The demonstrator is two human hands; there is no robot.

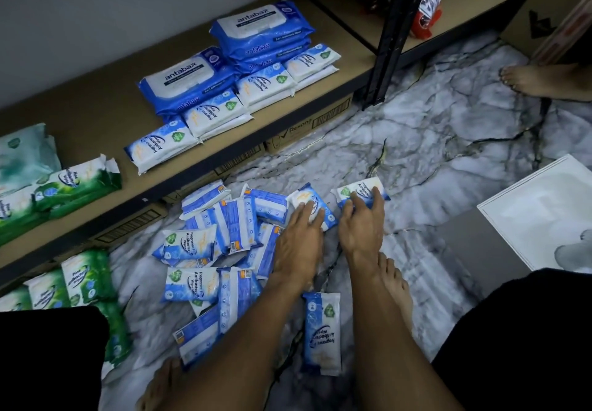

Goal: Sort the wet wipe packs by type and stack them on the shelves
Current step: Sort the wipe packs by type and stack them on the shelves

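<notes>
- Here, left hand (301, 234): straight fingers press a pack (312, 200) at the pile (221, 244) right edge, on the floor (448, 122).
- Beside it, right hand (360, 224): fingers curled round second pack (358, 190).
- Shelf (96, 106): blue stacks (243, 67) near front edge.

Loose packs (221, 250) lie heaped on the floor (448, 122) at 9 o'clock from my left hand (301, 234); the shelf (96, 116), at 11, bears stacked packs (240, 67); one lone pack (322, 330) lies at 6.
</notes>
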